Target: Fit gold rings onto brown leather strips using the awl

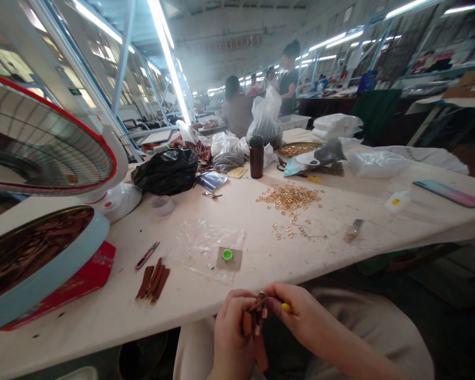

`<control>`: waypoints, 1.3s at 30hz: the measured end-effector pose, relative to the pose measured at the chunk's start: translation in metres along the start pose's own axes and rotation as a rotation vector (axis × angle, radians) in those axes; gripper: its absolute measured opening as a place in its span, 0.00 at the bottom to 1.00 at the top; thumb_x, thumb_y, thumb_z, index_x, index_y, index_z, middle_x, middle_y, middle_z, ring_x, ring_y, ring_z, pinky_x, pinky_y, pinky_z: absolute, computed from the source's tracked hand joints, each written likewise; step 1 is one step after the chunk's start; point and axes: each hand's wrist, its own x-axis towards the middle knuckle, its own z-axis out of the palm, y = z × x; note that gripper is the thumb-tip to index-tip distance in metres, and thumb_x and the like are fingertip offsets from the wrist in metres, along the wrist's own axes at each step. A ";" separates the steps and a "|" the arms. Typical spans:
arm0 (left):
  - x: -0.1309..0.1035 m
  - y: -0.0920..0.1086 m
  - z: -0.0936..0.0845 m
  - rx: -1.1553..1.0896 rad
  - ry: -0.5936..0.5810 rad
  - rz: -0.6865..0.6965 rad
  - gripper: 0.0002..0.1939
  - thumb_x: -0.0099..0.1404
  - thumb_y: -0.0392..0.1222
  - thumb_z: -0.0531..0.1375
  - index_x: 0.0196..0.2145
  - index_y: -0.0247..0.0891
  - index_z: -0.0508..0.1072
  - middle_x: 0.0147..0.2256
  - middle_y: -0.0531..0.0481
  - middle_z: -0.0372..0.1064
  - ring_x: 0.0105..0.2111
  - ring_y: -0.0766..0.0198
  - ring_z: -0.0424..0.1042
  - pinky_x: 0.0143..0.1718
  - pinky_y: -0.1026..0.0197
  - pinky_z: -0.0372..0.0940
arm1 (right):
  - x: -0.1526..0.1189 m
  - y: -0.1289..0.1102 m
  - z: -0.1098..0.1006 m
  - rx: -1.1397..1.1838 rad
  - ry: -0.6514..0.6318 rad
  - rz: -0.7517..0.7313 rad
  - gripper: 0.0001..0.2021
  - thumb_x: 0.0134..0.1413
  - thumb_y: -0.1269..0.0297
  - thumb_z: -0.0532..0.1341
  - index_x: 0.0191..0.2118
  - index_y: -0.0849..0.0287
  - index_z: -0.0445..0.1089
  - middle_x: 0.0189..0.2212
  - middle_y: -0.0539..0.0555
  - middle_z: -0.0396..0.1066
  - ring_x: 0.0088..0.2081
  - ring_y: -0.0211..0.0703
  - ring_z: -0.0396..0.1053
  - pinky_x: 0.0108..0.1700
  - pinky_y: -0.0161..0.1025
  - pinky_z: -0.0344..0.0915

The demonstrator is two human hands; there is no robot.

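My left hand (pixel 234 327) is closed around several brown leather straps (pixel 260 352) in front of the table edge, above my lap. Small gold metal rings (pixel 265 312) show at the strap ends. My right hand (pixel 301 311) meets it from the right, thumb and finger pinched at a strap end. A yellow end of a thin tool (pixel 286 307) pokes out of the right hand; the rest of it is hidden. On the table to the left lies a small bundle of similar brown straps (pixel 153 281), beside thread snips (pixel 146 255).
A heap of gold rings (pixel 291 198) lies mid-table. Nearer are a green cap (pixel 227 255) on a small plate and a plastic bag (pixel 193 243). At left stand a fan (pixel 114 200) and a tin of brown pieces (pixel 91 243). A dark bottle (pixel 256 158) and phone (pixel 451 193) are farther off.
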 end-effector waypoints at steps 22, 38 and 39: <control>0.016 0.026 0.000 -0.531 0.038 -0.937 0.14 0.51 0.49 0.60 0.18 0.40 0.61 0.12 0.61 0.51 0.12 0.73 0.46 0.13 0.68 0.38 | 0.005 -0.004 0.019 0.007 0.046 -0.020 0.09 0.59 0.66 0.49 0.29 0.58 0.61 0.23 0.49 0.64 0.26 0.40 0.62 0.27 0.33 0.56; 0.006 0.044 -0.006 -0.398 0.109 -0.873 0.09 0.46 0.43 0.62 0.21 0.38 0.66 0.13 0.61 0.54 0.14 0.73 0.51 0.15 0.68 0.44 | -0.004 -0.016 0.023 0.115 0.093 0.039 0.11 0.55 0.62 0.52 0.24 0.59 0.58 0.19 0.46 0.57 0.23 0.36 0.55 0.24 0.32 0.53; 0.004 0.043 -0.006 -0.402 0.119 -0.874 0.09 0.46 0.43 0.63 0.22 0.38 0.66 0.13 0.61 0.53 0.14 0.73 0.51 0.15 0.68 0.43 | -0.005 -0.018 0.025 0.104 0.115 0.045 0.11 0.55 0.62 0.52 0.23 0.59 0.57 0.19 0.46 0.56 0.23 0.36 0.55 0.24 0.32 0.53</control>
